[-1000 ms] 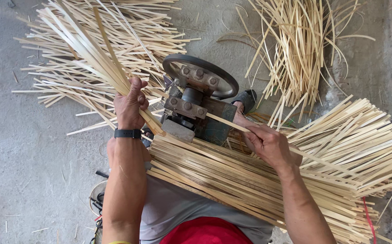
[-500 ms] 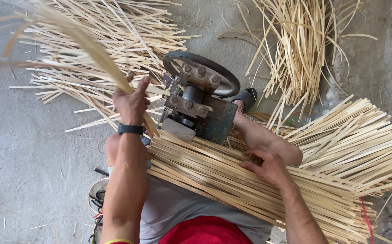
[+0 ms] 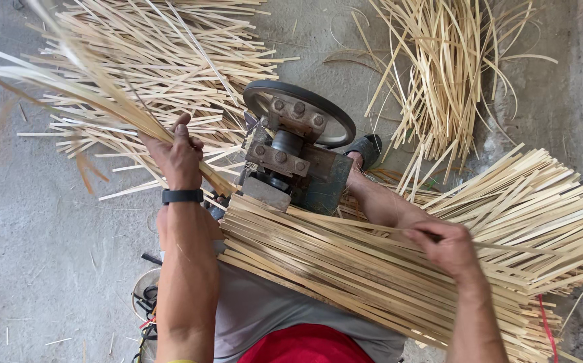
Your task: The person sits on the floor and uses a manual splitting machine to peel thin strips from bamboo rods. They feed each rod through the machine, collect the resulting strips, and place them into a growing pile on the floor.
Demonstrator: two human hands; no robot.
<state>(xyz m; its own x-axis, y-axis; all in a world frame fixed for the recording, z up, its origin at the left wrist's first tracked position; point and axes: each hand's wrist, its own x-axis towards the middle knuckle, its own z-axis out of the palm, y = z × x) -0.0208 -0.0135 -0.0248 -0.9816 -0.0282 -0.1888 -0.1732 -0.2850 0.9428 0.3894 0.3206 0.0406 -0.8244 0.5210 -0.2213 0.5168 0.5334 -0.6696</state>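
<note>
My left hand, with a black band on the wrist, grips a bunch of thin bamboo splits that fan up and to the left, blurred by motion. My right hand pinches one thin strip lying on top of the thick bundle of bamboo slats across my lap. Between the hands stands a dark metal splitting machine with a round wheel.
A heap of split strips lies on the concrete floor at the upper left. Curly thinner strips lie at the upper right. More slats stack at the right. A foot in a sandal rests beside the machine.
My left hand has swung its bunch of splits up and to the left. My right hand has moved right and down along the bundle, away from the machine, holding a strip.
</note>
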